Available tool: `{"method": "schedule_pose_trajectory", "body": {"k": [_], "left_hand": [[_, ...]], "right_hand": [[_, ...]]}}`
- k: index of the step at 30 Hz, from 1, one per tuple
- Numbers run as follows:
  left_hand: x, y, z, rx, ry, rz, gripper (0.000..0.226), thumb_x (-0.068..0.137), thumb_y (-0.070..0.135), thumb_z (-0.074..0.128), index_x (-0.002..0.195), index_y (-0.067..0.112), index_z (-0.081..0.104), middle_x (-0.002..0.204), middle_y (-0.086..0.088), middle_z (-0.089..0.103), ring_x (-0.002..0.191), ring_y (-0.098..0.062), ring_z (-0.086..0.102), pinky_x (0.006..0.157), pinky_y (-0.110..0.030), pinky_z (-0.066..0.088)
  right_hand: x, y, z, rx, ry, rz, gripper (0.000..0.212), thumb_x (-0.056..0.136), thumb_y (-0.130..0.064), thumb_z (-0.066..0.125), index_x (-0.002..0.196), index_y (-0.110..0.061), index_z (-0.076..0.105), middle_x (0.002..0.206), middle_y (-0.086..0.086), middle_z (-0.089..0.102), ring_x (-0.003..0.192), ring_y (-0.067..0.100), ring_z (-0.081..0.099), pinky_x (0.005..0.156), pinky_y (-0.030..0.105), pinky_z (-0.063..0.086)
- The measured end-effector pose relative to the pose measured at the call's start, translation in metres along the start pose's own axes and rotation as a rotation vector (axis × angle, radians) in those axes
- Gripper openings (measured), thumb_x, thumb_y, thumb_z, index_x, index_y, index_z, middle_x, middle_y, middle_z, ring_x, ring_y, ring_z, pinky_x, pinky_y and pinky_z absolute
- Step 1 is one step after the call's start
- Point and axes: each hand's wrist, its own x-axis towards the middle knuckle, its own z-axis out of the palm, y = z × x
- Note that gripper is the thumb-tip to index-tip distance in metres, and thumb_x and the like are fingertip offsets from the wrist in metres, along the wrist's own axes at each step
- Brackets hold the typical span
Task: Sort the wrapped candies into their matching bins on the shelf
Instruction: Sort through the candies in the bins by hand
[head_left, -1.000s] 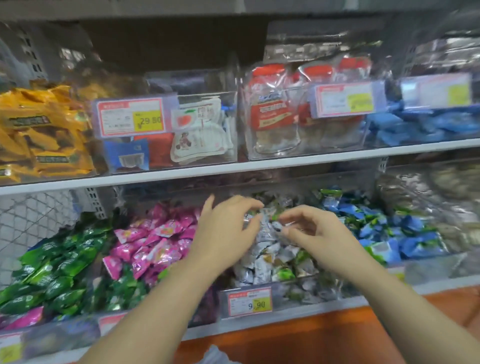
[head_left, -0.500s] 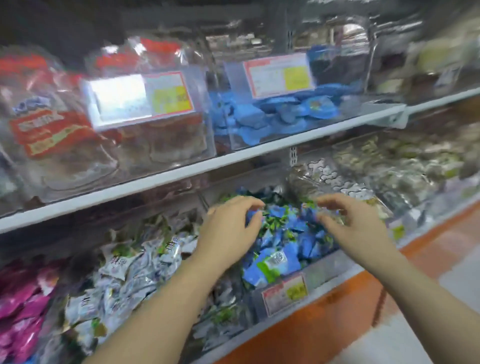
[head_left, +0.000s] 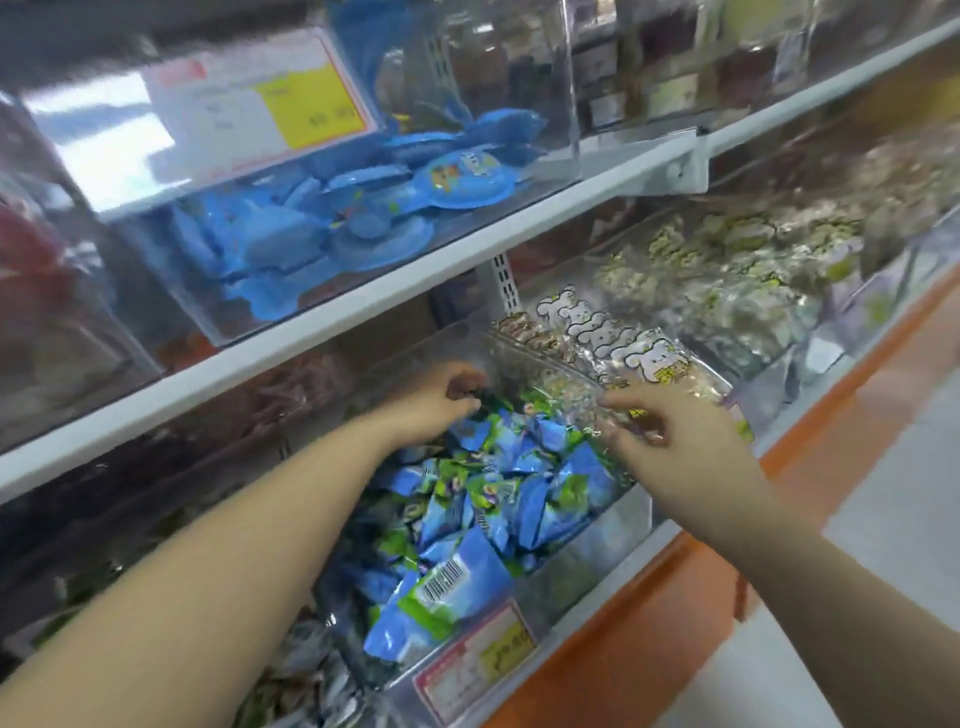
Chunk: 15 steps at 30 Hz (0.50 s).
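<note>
A clear bin on the lower shelf is heaped with blue-and-green wrapped candies. My left hand reaches to the back of that bin, fingers curled down over the pile; something dark shows between the fingertips, but whether it is held is unclear. My right hand hovers over the bin's right edge with fingers loosely spread, holding nothing I can see. It is close to clear bear-printed packets in the neighbouring bin.
A white shelf board runs just above my hands and carries a clear bin of blue round cups. Silver-wrapped candies lie in the bin to the lower left. A price label fronts the blue bin above an orange base.
My view and both hands have shifted right, from the silver candy bin to the blue-and-green one. The left hand has pushed deeper toward the back of the bin.
</note>
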Motion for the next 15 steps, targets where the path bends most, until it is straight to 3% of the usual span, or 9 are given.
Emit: {"method": "schedule_pose_trajectory", "body": {"k": [2, 7, 10, 12, 15], "left_hand": [[0.008, -0.002, 0.001, 0.054, -0.041, -0.022, 0.039, 0.092, 0.009, 0.059, 0.13, 0.01, 0.052, 0.128, -0.005, 0.056, 0.098, -0.008, 0.049, 0.065, -0.008, 0.034], [0.018, -0.005, 0.006, 0.159, -0.086, -0.096, 0.045, 0.092, 0.02, 0.06, 0.136, 0.019, 0.049, 0.129, -0.005, 0.055, 0.107, -0.018, 0.055, 0.072, -0.018, 0.035], [0.018, -0.003, 0.007, 0.178, -0.08, -0.107, 0.044, 0.091, 0.016, 0.061, 0.134, 0.014, 0.048, 0.108, -0.002, 0.053, 0.077, -0.011, 0.053, 0.047, -0.008, 0.035], [0.017, -0.004, 0.009, 0.198, -0.081, -0.112, 0.044, 0.09, 0.014, 0.062, 0.132, 0.012, 0.048, 0.099, 0.001, 0.048, 0.064, -0.005, 0.047, 0.044, -0.006, 0.035], [0.018, -0.008, 0.011, 0.174, -0.063, -0.108, 0.036, 0.088, 0.011, 0.063, 0.121, 0.016, 0.05, 0.091, 0.004, 0.048, 0.062, -0.002, 0.045, 0.043, -0.008, 0.035]], "right_hand": [[0.001, 0.001, 0.001, 0.009, 0.014, 0.016, 0.022, 0.089, -0.023, 0.062, 0.11, -0.028, 0.068, 0.109, -0.009, 0.061, 0.09, 0.011, 0.056, 0.073, 0.024, 0.037], [0.002, 0.0, 0.003, 0.008, 0.018, 0.046, 0.018, 0.089, -0.025, 0.06, 0.104, -0.032, 0.068, 0.101, -0.011, 0.058, 0.084, 0.011, 0.056, 0.069, 0.026, 0.039], [0.002, -0.002, 0.003, 0.033, 0.022, 0.057, 0.018, 0.089, -0.025, 0.06, 0.103, -0.032, 0.068, 0.102, -0.011, 0.059, 0.085, 0.011, 0.056, 0.07, 0.027, 0.04], [0.001, -0.004, 0.003, 0.043, 0.027, 0.065, 0.017, 0.089, -0.026, 0.059, 0.103, -0.031, 0.068, 0.102, -0.012, 0.058, 0.085, 0.011, 0.055, 0.071, 0.027, 0.04], [0.0, -0.007, 0.003, 0.046, 0.026, 0.077, 0.017, 0.089, -0.026, 0.059, 0.104, -0.031, 0.068, 0.1, -0.012, 0.056, 0.084, 0.01, 0.054, 0.07, 0.026, 0.039]]}}
